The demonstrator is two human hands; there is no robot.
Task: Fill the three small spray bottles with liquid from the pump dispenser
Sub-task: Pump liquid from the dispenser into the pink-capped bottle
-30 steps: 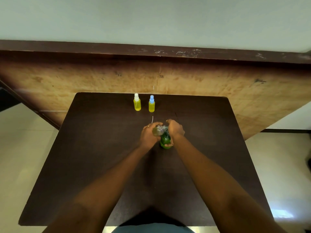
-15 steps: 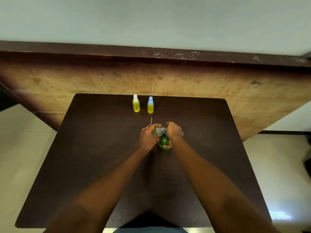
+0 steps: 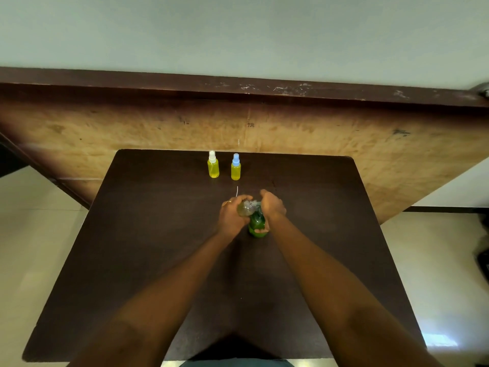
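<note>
Dark table (image 3: 158, 234): white-capped bottle (image 3: 213, 169) and blue-capped bottle (image 3: 235, 171) yellow-full at far edge, seemingly done; mid-table, clear third bottle (image 3: 246, 207) gripped by left hand (image 3: 232, 218), against pump dispenser (image 3: 256, 225) clasped in right hand (image 3: 273, 206), seemingly left to fill.

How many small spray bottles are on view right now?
3. The white-capped bottle and the blue-capped bottle stand side by side near the far edge of the table; the clear bottle is gripped in the left hand, against the green pump bottle.
</note>
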